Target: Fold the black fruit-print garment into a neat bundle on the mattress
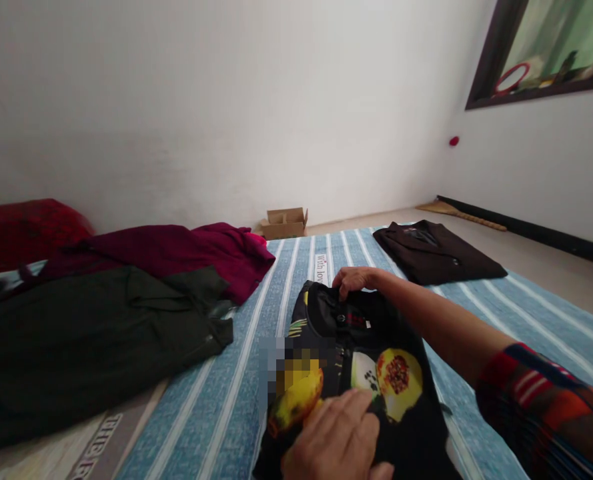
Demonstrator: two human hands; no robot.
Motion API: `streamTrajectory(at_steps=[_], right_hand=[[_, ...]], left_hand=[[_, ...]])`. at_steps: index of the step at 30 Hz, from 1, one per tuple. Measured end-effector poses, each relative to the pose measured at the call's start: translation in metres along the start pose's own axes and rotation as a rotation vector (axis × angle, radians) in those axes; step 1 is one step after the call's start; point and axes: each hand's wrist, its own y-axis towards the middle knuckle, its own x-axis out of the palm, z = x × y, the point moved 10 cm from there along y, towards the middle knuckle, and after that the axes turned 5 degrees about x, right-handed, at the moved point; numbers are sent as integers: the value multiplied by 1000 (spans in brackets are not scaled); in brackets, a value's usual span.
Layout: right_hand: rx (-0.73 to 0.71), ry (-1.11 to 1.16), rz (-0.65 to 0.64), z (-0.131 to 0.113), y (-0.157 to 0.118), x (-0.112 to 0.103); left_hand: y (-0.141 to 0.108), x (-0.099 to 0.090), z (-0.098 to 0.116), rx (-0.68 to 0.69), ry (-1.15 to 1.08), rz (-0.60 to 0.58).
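A black shirt (356, 360) with a yellow fruit print lies folded on the striped bed, its collar at the far end. My right hand (355, 281) reaches across from the right and pinches the shirt's collar edge near the neck label. On the front of the shirt, below the printed fruit, rests my left hand (339, 437), fingers laid out flat on the cloth. Part of that hand is cut off by the lower frame edge. A pixelated patch hides some of the shirt's left side.
A folded dark brown garment (439, 250) lies at the far right of the bed (211, 427). On the left are a dark green garment (91, 333) and a maroon garment (176, 253). A cardboard box (285, 225) and a broom (459, 210) are beyond the bed.
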Motion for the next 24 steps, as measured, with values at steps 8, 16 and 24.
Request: streamTrajectory(at_steps=[8,16,24], right_hand=[[-4,-42,53,13,13,-8],[-139,-226,415,3,-12,-40],[-428,-425,583,6,-104,7]], left_hand=[[52,41,-14,51,58,-216],[52,48,-31,1,-34,-222],[59,43,-30,-32,-65,-233]])
